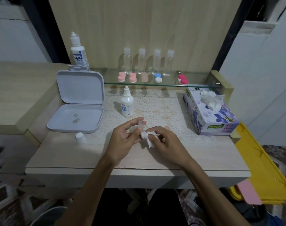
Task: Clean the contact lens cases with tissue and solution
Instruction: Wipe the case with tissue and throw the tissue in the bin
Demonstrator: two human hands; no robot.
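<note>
My left hand (125, 137) pinches a pale translucent contact lens case (141, 127) above the middle of the table. My right hand (167, 143) holds a crumpled white tissue (149, 137) and presses it against the lower end of that case. A small white solution bottle (127, 103) stands uncapped just behind my hands, and its white cap (80, 137) sits at the front left. Several more lens cases lie on the glass shelf (196, 86): pink ones (121, 76), a blue and white one (158, 77) and a red one (183, 79).
An open lilac box (77, 110) with small rings in its tray is at the left. A large solution bottle (79, 53) stands behind it. Clear bottles (142, 61) line the shelf. A tissue box (210, 113) sits at the right, beside a yellow tray (259, 160).
</note>
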